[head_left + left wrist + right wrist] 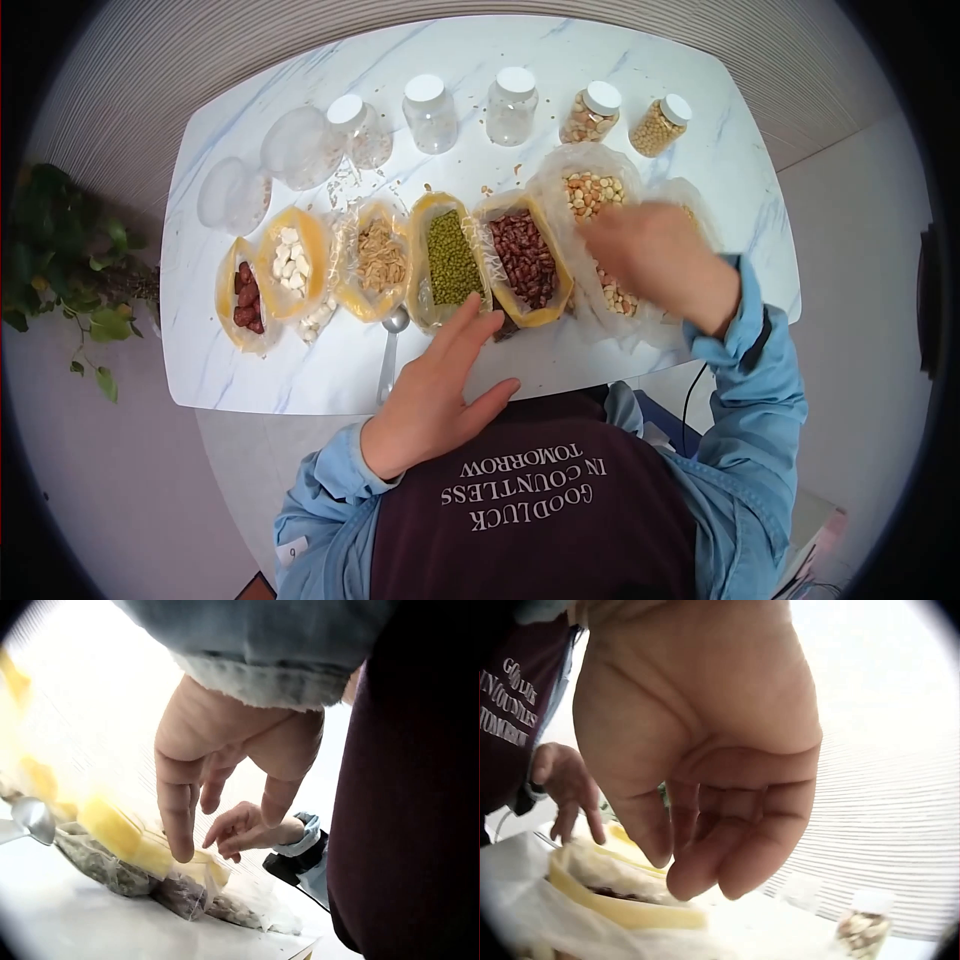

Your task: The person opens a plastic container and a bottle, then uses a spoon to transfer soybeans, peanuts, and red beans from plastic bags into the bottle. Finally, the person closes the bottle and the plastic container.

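My left hand (440, 385) hovers at the table's near side with fingers spread and nothing held, near the bag of green beans (453, 258). To its left a metal spoon (390, 355) lies on the table, its bowl against the bag of pale dried slices (380, 255). My right hand (655, 255), slightly blurred, is above the bag of pale and brown nuts or beans (592, 193) and partly hides it. In the right wrist view its fingers (735, 859) bend loosely, with nothing visible between them. The bag of dark red beans (522, 258) stands between the hands.
Bags of red dates (247, 297) and white pieces (290, 262) stand at the left. Along the back are lidded jars, including a clear jar (430, 115), a nut jar (590, 115) and a jar of yellowish beans (660, 127). Crumbs dot the table (330, 385).
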A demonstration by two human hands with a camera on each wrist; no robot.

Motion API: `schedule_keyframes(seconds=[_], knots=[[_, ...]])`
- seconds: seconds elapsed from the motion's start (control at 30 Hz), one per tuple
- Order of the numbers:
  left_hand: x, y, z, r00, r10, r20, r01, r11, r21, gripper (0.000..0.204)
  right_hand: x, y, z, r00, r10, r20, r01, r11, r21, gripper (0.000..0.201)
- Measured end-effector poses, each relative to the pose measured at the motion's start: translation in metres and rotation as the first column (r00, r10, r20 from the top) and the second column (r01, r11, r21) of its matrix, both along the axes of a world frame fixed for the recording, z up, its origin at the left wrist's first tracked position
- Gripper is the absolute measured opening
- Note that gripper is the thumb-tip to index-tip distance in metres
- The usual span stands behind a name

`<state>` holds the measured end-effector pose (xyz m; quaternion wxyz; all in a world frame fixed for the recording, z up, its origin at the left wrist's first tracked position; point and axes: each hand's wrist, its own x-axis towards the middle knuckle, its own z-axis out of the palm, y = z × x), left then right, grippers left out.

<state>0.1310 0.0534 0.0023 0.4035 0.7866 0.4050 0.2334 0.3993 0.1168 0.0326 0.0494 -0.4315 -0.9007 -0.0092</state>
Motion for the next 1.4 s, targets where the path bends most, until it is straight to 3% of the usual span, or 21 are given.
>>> schedule_keyframes(seconds=[0.07,0.13,0.23,0.33,0.43,0.6,0.87,0.93,1.07,1.17,1.27,1.4], knots=[[0.0,-0.001,0.0,0.998,0.021,0.054,-0.02,1.0,-0.009,0.055,0.01,0.021,0.011,0.985,-0.174,0.004,0.172,0.978,0.119,0.019],[0.0,0.0,0.0,0.998,0.005,0.066,-0.007,0.999,0.033,0.053,0.029,0.051,0.01,0.974,-0.197,-0.11,0.218,0.95,0.225,0.026],[-0.001,-0.002,0.001,0.997,-0.013,0.073,0.008,0.998,0.064,0.05,0.047,0.086,-0.001,0.948,-0.29,-0.132,0.315,0.913,0.259,0.032],[-0.002,-0.003,0.001,0.994,-0.008,0.108,-0.001,0.997,0.083,0.047,0.052,0.108,-0.016,0.95,-0.291,-0.115,0.311,0.921,0.234,0.037],[-0.004,-0.005,0.001,0.992,0.009,0.127,-0.019,0.997,0.08,0.044,0.046,0.116,-0.02,0.936,-0.352,-0.025,0.353,0.931,0.094,0.037],[-0.004,-0.006,0.003,0.993,0.014,0.119,-0.023,0.997,0.077,0.039,0.041,0.117,-0.016,0.928,-0.372,0.029,0.366,0.923,0.115,0.03],[-0.005,-0.006,0.003,0.991,0.012,0.133,-0.026,0.994,0.104,0.039,0.029,0.063,0.028,0.946,-0.275,-0.171,0.32,0.877,0.359,0.033],[-0.004,-0.007,0.001,0.985,0.036,0.171,-0.042,0.999,0.031,0.047,0.021,0.032,0.045,0.947,-0.209,-0.246,0.291,0.882,0.371,0.036],[0.004,-0.008,0.002,0.941,0.086,0.326,-0.087,0.996,-0.012,0.072,0.0,-0.037,0.058,0.939,-0.022,-0.344,0.121,0.956,0.267,0.047],[0.009,-0.006,0.003,0.964,-0.055,0.261,0.026,0.993,0.111,0.088,-0.009,-0.072,0.057,0.924,0.04,-0.38,0.001,0.994,0.107,0.05],[0.018,-0.006,0.001,0.962,-0.184,0.203,0.125,0.953,0.275,0.089,-0.017,-0.087,0.045,0.864,0.063,-0.499,-0.047,0.998,0.045,0.051],[0.025,-0.01,-0.005,0.951,-0.182,0.251,0.116,0.959,0.259,0.08,-0.018,-0.098,0.027,0.796,0.039,-0.605,-0.029,0.999,0.026,0.052]])
